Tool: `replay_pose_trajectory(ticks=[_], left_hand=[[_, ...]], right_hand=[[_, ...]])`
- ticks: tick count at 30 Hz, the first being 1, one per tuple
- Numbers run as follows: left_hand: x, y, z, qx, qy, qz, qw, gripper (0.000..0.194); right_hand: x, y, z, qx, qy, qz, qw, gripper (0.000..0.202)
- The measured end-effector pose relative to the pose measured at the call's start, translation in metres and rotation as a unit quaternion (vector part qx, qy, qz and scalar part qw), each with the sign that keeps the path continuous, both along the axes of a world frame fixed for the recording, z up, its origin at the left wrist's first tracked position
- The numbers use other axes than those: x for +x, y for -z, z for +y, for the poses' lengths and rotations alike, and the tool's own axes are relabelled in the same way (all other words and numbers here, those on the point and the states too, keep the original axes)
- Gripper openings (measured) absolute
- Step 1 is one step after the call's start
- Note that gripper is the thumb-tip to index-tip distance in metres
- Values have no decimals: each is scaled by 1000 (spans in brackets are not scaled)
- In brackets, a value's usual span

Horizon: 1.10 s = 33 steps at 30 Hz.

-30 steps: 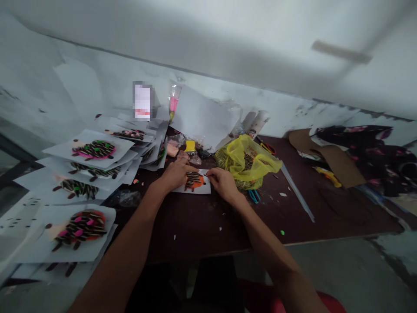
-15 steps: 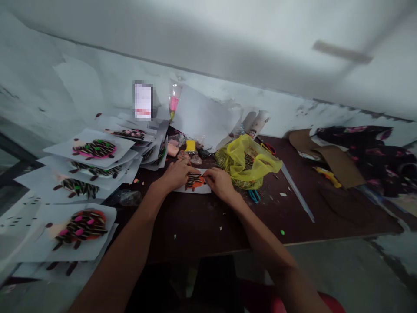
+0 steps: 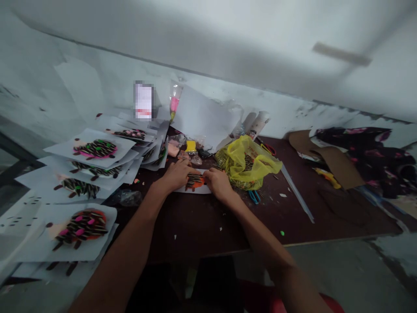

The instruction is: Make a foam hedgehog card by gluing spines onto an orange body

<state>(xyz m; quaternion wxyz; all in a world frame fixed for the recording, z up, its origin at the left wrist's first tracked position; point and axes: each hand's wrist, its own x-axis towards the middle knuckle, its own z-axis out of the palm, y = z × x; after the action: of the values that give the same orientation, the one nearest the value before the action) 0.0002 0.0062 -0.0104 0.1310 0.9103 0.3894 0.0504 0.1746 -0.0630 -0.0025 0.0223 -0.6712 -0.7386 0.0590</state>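
A white card (image 3: 205,190) lies on the dark table, bearing an orange hedgehog figure (image 3: 197,184) whose back is covered in rows of dark, pale-striped slim pieces that look like seeds. Over the card's left part rests my left hand (image 3: 176,175), fingers stretched forward and touching the figure's left side. At the figure's right edge my right hand (image 3: 219,181) has thumb and fingertips pinched together; whatever they hold is too small to make out. Just right of it sits a yellow mesh-like plastic bag (image 3: 241,158) with more striped pieces.
Finished-looking hedgehog cards (image 3: 94,150) are stacked at the left. Behind my hands lie a yellow clay block (image 3: 191,146) and a pink clay block (image 3: 173,149). Blue-handled scissors (image 3: 254,197), a clear strip (image 3: 298,193), a yellow cutter (image 3: 327,177) and brown cardboard (image 3: 342,167) lie to the right.
My right hand has shifted very slightly at the figure's right edge, its fingers drawn in a little. The left hand and the card stay where they were.
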Motion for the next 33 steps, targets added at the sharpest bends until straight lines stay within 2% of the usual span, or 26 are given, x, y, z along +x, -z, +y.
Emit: replay_pose_trajectory(ticks=[6, 10, 15, 18, 22, 26, 33], left_hand=[[0, -3, 0, 3, 1, 25, 1000, 50], [0, -4, 0, -3, 2, 42, 999, 56], [0, -4, -1, -14, -6, 21, 1000, 53], [0, -5, -2, -22, -1, 15, 1000, 51], [-1, -6, -2, -21, 10, 16, 1000, 56], [0, -7, -2, -31, 9, -3, 999, 52], [-1, -5, -2, -22, 11, -27, 999, 45]], right_hand=[[-6, -6, -1, -12, 4, -23, 1000, 26], [-3, -8, -6, 19, 9, 7, 1000, 25], [23, -12, -2, 93, 81, 42, 991, 25], [44, -12, 3, 87, 132, 29, 987, 27], [58, -9, 7, 75, 148, 30, 986, 29], [57, -11, 8, 76, 161, 21, 984, 30], [44, -14, 14, 66, 131, -23, 989, 30]])
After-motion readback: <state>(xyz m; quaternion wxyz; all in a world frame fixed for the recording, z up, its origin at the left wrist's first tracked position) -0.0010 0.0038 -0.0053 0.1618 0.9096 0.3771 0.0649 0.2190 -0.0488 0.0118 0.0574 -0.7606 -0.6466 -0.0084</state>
